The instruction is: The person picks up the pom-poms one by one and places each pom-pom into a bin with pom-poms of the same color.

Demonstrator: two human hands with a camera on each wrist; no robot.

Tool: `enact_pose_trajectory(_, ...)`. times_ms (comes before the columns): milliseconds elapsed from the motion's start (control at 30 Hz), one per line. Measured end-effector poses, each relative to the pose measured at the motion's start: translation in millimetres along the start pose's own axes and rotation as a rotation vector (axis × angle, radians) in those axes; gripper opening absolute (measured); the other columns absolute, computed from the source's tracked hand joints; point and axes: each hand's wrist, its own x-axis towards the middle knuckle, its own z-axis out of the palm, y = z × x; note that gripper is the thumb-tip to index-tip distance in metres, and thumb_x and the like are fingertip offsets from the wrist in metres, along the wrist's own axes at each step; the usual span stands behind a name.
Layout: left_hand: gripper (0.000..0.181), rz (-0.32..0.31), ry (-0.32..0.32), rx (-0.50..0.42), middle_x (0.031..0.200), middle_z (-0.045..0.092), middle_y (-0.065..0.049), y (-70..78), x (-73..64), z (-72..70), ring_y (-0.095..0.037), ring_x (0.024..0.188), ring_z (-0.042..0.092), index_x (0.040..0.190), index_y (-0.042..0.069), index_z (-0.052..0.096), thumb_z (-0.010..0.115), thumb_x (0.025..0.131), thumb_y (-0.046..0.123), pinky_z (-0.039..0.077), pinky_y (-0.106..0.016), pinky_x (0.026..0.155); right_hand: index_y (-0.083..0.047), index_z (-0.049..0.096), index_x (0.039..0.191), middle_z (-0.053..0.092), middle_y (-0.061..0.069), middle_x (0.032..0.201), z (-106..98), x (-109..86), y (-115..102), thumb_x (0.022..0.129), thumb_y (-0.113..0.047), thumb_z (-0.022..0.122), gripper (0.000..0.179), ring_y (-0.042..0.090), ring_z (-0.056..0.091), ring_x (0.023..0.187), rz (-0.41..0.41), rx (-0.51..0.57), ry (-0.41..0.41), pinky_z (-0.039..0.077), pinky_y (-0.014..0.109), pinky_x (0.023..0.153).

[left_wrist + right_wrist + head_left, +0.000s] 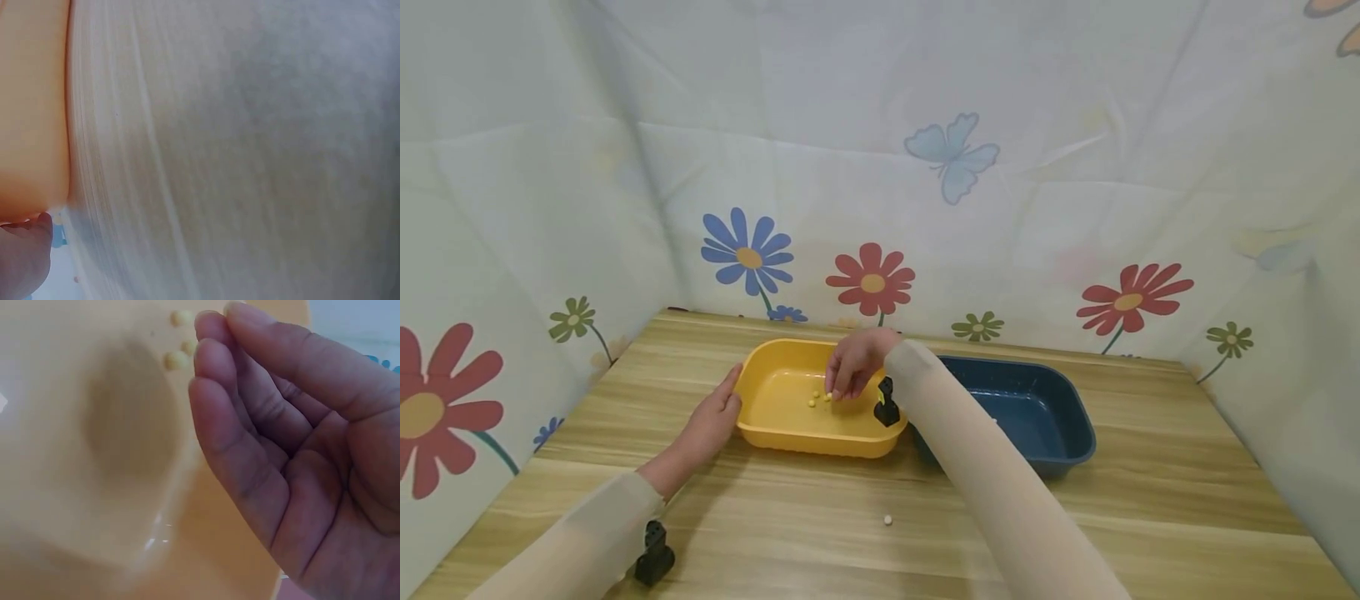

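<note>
A yellow plastic tub (820,442) stands on the wooden table. My left hand (709,421) rests against its left wall, fingers lying along the outside; in the left wrist view only a small part of that hand (25,259) shows at the tub's edge. Inside the tub reaches my right hand (856,362), thumb and index fingertips close together just above the floor. Small round yellow beads (176,360) lie beside those fingertips. Whether a bead sits between the tips is hidden.
A dark blue tub (1037,417) stands right of the yellow one, partly behind the right sleeve (992,475), with a small white piece inside. One white bead (887,520) lies on the table in front. A flowered cloth (865,150) hangs behind the table.
</note>
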Motion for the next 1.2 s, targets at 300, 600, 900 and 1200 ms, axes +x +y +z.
enact_pose_trajectory(300,0.059,-0.005,-0.001,-0.015,0.168,0.01,-0.03,1.1,-0.8,0.6,-0.047,0.157,0.015,0.163,-0.003,0.008,0.026,0.109,0.013,0.015,-0.058,0.131,-0.006,0.072,0.095,0.071,0.001,0.079,5,16.9,8,0.097,-0.006,0.067,0.005,0.011,0.063,0.069,0.048,-0.031,0.003,0.059,0.018,0.069)
enact_pose_trajectory(600,0.059,0.005,0.005,-0.025,0.168,0.01,-0.03,-0.2,-0.8,1.0,-0.048,0.157,0.015,0.162,-0.004,0.009,0.026,0.108,0.012,0.015,-0.058,0.131,0.003,0.07,0.107,0.07,0.005,0.082,16,14.7,0,0.097,-0.004,0.067,0.013,0.014,0.063,0.07,0.096,-0.05,-0.018,0.058,0.02,0.069)
enact_pose_trajectory(900,0.059,-0.002,0.008,-0.024,0.168,0.01,-0.029,1.0,-1.8,0.7,-0.047,0.157,0.014,0.162,-0.004,0.009,0.026,0.108,0.013,0.014,-0.058,0.131,-0.003,0.074,0.098,0.072,0.004,0.084,14,23.0,4,0.096,-0.006,0.068,0.007,0.012,0.065,0.074,0.065,-0.081,-0.033,0.06,0.019,0.072)
enact_pose_trajectory(1200,0.059,-0.023,-0.013,-0.03,0.169,0.007,-0.027,3.3,-2.4,0.2,-0.046,0.158,0.013,0.163,-0.002,0.005,0.024,0.109,0.013,0.015,-0.058,0.131,0.005,0.07,0.119,0.072,0.006,0.089,20,11.6,-2,0.098,-0.002,0.062,0.023,0.016,0.065,0.077,0.077,-0.018,0.033,0.061,0.027,0.089)
